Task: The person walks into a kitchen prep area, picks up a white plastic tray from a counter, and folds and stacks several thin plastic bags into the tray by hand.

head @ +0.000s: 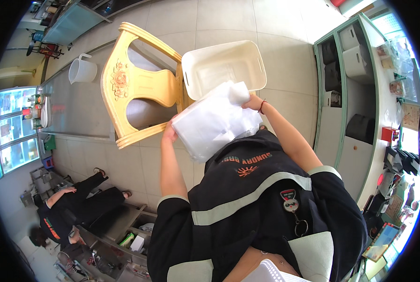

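Between my hands is a stack of translucent white plastic bags [213,123], partly loose and crumpled on its right side. My left hand [170,131] grips the left edge of the stack. Its upper right end is gripped by my right hand [254,103], which has a red cord at the wrist. Just beyond the stack, an open cream plastic bin [227,67] stands by a yellow carved wooden chair [120,79]; the stack hides the bin's near corner. The part of the bin's inside that shows holds nothing visible.
On a grey table [63,102] behind the chair stands a white plastic measuring jug [84,69]. Green-framed shelving [342,141] holding white and black containers lines the right side. At lower left, a person in dark clothes [86,208] is near a metal counter [114,243].
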A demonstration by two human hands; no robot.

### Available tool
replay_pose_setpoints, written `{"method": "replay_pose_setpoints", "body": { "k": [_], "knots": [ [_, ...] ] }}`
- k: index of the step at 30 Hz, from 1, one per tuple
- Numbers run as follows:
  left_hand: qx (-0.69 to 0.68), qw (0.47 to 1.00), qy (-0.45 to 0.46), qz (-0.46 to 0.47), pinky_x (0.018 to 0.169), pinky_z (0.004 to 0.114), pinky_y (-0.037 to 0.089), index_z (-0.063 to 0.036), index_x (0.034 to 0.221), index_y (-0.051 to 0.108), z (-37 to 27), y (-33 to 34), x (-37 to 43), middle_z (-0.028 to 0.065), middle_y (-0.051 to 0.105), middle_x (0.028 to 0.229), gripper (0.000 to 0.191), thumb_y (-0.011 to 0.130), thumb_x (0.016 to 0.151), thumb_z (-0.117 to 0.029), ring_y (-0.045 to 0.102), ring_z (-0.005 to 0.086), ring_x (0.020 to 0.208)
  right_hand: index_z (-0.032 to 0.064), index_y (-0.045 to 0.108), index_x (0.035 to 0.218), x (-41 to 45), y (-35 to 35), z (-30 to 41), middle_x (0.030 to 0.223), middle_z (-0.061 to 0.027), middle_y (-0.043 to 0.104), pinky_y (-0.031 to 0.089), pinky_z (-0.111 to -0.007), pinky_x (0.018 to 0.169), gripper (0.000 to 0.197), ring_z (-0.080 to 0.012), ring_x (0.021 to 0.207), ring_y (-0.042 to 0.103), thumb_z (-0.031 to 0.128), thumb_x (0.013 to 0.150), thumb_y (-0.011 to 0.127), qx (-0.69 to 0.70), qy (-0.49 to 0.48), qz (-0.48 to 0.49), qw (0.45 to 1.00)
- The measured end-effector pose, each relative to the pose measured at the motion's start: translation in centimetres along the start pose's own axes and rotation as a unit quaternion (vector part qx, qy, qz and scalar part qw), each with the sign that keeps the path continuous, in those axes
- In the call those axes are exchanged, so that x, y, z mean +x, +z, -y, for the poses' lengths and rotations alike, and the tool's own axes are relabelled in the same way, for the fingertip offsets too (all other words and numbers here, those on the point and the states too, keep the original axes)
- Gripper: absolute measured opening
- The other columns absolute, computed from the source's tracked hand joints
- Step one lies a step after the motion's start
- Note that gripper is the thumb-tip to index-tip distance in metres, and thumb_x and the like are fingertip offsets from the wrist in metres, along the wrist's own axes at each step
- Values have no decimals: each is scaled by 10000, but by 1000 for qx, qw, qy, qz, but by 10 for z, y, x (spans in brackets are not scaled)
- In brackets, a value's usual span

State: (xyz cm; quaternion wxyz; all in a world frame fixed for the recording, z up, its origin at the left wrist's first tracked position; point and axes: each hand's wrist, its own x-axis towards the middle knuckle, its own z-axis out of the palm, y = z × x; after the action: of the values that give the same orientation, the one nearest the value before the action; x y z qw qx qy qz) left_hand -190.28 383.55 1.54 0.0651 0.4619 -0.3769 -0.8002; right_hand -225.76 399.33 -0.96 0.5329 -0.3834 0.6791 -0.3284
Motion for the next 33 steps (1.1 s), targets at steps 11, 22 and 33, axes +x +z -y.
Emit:
{"method": "replay_pose_setpoints", "body": {
  "k": [11,22,33],
  "knots": [
    [-123,988,10,-88,886,381,401,23,1177,402,60,63,-27,132,502,1130,479,564,812,-243,499,250,1025,-36,502,1076,-14,-7,16,1019,-136,564,436,-305,793,541,-216,909,541,65,572,670,31,26,-40,998],
    [45,998,-27,-42,788,309,442,35,1139,418,22,46,-13,119,560,1023,545,679,689,-127,558,199,892,19,483,1129,-57,3,-9,1058,-82,545,405,-306,845,483,-163,970,502,57,676,647,210,91,79,970],
    [457,869,145,-124,655,343,441,-73,990,487,-103,69,185,100,565,737,333,605,742,-262,566,249,725,29,488,1128,-88,-29,-19,1058,-72,546,413,-322,851,477,-173,977,502,43,680,652,248,133,-29,959]
  ]
}}
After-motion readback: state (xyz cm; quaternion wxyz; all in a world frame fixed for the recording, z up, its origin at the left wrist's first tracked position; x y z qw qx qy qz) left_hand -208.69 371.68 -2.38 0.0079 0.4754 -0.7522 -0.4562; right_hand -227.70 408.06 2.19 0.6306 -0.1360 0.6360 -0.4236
